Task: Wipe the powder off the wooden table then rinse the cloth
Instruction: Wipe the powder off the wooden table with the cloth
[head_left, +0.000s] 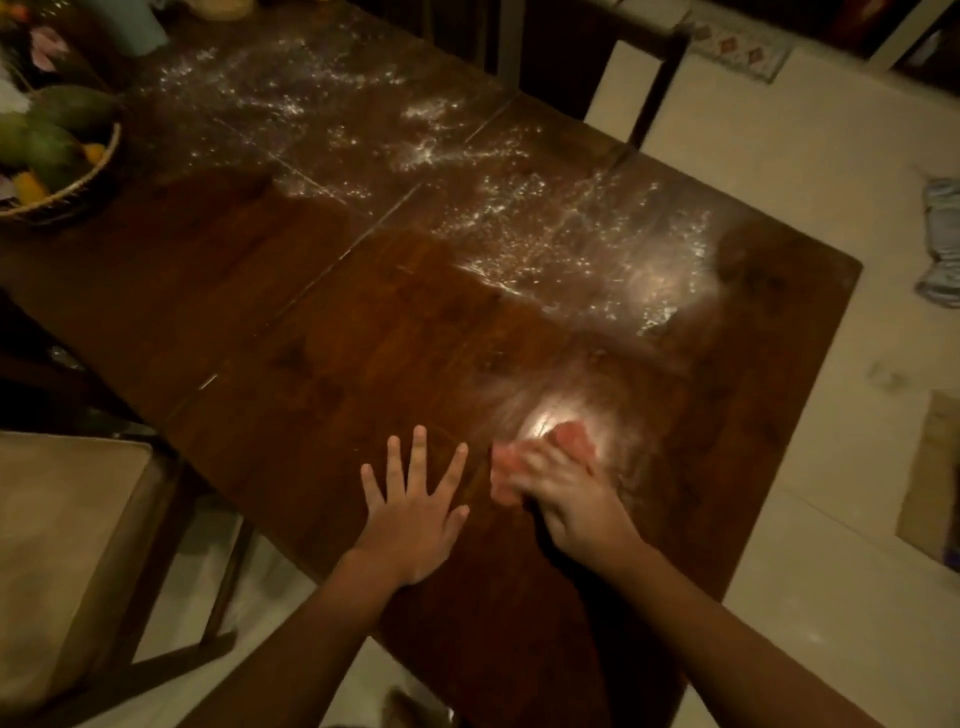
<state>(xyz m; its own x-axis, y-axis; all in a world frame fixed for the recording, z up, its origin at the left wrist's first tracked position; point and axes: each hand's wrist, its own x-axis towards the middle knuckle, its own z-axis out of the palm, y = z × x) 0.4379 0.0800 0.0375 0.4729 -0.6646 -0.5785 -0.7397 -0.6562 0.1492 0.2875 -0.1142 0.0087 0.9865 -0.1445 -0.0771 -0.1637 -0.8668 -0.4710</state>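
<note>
In the upper left a wicker basket (98, 171) of mangoes (72, 109) sits on the wooden table (291, 322). Low in the frame's centre, the left hand (415, 519) lies flat on the wood with its fingers spread. Just right of it, the right hand (576, 509) presses a pink cloth (571, 441) onto the tabletop. Its fingers are blurred, so I cannot tell their grip. White powder (561, 228) streaks the table from top centre to the right.

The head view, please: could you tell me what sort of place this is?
Probably a home dining room: a long wooden table, a cushioned chair beside it, and a basket of fruit on it.
</note>
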